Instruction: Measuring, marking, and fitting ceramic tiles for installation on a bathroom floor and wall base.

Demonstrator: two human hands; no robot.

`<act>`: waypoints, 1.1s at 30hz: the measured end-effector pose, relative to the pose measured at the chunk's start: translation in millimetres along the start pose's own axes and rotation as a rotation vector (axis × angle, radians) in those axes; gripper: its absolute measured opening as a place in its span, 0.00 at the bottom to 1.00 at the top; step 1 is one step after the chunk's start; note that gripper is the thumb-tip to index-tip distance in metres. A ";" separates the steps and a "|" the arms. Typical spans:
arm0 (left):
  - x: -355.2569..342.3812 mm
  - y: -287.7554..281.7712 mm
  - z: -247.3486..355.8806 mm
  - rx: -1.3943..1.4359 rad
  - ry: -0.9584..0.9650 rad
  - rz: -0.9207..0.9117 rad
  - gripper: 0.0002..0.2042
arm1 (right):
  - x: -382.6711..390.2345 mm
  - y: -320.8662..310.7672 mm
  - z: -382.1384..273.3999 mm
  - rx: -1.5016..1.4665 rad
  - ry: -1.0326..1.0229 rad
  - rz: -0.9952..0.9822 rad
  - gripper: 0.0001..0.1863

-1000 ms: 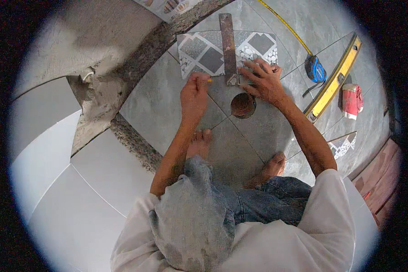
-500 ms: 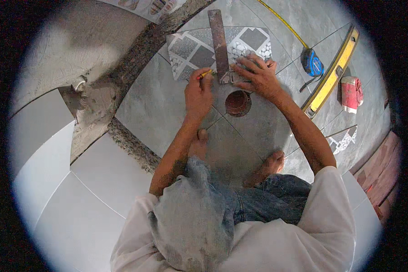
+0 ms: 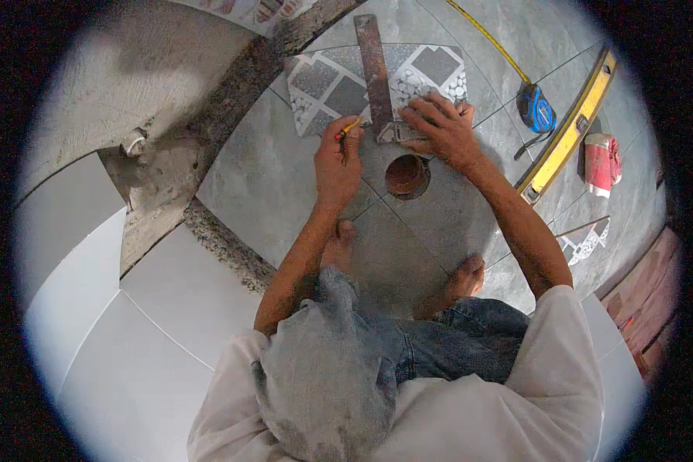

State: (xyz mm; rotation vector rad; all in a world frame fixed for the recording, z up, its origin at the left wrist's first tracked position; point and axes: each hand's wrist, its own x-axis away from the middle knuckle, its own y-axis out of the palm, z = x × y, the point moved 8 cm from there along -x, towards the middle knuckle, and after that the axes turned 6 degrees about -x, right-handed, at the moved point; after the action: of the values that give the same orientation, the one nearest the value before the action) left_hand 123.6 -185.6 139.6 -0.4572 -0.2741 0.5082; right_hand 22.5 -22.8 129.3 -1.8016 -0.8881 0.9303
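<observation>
A patterned tile (image 3: 316, 79), grey with white bands and pebble shapes, lies on the grey tiled floor in front of me. Across its middle rests a rusty try square (image 3: 373, 69), its stock along the tile's near edge. My right hand (image 3: 445, 132) presses on that stock and the tile with fingers spread. Left of the square, my left hand (image 3: 337, 163) is closed round a short yellow pencil (image 3: 350, 128), whose tip points toward the blade's near end. Just nearer than the square is a round brown hole or pipe end (image 3: 406, 176).
To the right lie a blue tape measure (image 3: 536, 108) with yellow tape drawn out, a yellow spirit level (image 3: 570, 127), a red-and-white packet (image 3: 601, 164) and a patterned tile offcut (image 3: 585, 240). A rough channel (image 3: 231, 96) and a pipe stub (image 3: 135, 143) are at left.
The view has shifted slightly, moving the tools a little to the right. My left hand's pencil has tilted slightly; my right hand stays on the square.
</observation>
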 end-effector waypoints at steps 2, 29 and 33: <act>2.7 -2.4 -0.2 0.010 -0.003 0.002 0.10 | 0.5 3.5 5.0 -0.011 0.073 -0.062 0.40; 3.9 -1.0 7.6 -0.080 0.030 0.008 0.09 | 2.8 -0.2 5.6 -0.012 0.029 -0.003 0.31; 1.1 8.7 -2.1 -0.131 -0.016 -0.036 0.09 | 2.9 2.8 7.6 -0.009 0.046 -0.036 0.30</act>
State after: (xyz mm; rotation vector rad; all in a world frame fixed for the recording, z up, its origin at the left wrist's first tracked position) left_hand 121.8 -178.9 133.7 -0.5743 -0.3314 0.4605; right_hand 17.7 -18.3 123.7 -1.8019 -0.8944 0.8594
